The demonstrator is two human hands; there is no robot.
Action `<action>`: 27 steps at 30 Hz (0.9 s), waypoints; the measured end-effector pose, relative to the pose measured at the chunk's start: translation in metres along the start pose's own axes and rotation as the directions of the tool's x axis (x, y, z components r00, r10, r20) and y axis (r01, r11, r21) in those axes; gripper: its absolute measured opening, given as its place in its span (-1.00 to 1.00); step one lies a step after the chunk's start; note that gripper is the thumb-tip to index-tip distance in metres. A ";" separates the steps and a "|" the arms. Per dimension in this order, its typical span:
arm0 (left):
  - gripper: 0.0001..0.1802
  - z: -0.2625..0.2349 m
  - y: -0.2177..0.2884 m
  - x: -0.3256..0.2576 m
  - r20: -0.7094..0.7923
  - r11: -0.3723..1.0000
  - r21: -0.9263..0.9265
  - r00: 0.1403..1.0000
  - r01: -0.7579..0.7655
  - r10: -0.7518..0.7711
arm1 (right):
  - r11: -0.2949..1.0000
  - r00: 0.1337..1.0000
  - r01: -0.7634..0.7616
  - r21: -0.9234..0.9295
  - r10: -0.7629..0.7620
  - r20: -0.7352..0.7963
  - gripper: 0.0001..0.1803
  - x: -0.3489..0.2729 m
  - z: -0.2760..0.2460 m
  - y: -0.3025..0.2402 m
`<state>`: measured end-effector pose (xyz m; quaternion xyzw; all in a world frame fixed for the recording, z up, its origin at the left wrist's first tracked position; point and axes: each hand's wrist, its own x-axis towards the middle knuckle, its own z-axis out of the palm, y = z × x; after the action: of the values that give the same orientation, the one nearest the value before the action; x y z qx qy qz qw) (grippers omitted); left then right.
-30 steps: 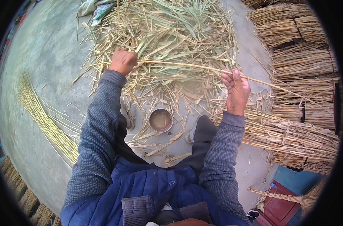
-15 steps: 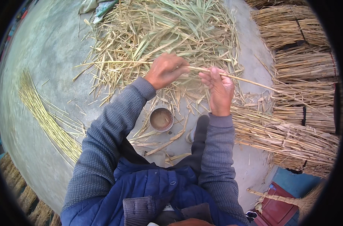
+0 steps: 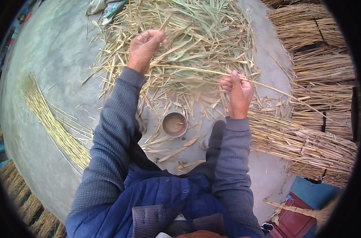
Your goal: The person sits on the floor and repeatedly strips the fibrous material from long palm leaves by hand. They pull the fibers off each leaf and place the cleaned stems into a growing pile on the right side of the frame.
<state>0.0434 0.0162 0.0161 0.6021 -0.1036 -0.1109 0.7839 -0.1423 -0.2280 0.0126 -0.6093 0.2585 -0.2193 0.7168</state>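
My right hand (image 3: 240,92) pinches a long thin reed stalk (image 3: 273,89) between thumb and fingers. The stalk slants from over the heap at the left down to the bundles at the right. Raised over the heap's left part, my left hand (image 3: 146,48) is closed, with a short dry strip of leaf (image 3: 165,23) standing out past its fingertips. Beneath both hands spreads a heap of stripped reed leaves (image 3: 188,43), tan and partly green. A round metal bowl (image 3: 174,124) with brownish contents stands on the floor between my feet.
Thin yellowish stalks (image 3: 55,123) lie in a loose sheaf at the left. Tied reed bundles (image 3: 323,71) are stacked at the right, and a loose leafy bundle (image 3: 303,144) reaches toward my right forearm. A broom (image 3: 303,211) rests over a dark red object (image 3: 293,222) at lower right.
My left hand has left the stalk and moved up and left, now with a leaf strip in it. My right hand still holds the stalk, shifted slightly right.
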 end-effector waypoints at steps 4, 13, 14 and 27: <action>-0.72 -0.029 0.001 0.009 0.115 0.527 0.807 0.946 -0.268 0.304 | 0.999 1.000 0.026 0.031 -0.026 -0.016 -0.59 0.003 -0.001 -0.002; -0.65 -0.002 -0.023 -0.005 0.588 0.500 0.600 0.768 -0.624 0.253 | 1.000 0.999 0.026 0.003 -0.026 -0.024 -0.58 0.000 0.009 -0.008; -0.68 0.003 -0.024 -0.006 0.598 0.561 0.569 0.771 -0.601 0.220 | 0.999 0.999 0.033 -0.007 -0.034 -0.027 -0.58 0.000 0.010 -0.009; -0.85 -0.014 -0.016 0.002 0.186 0.973 0.228 0.979 0.039 -0.083 | 0.998 0.998 0.063 -0.018 -0.063 -0.005 -0.58 -0.002 0.000 -0.014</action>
<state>0.0491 0.0241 -0.0033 0.6755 -0.1727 -0.1810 0.6936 -0.1438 -0.2286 0.0269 -0.6228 0.2431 -0.2410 0.7035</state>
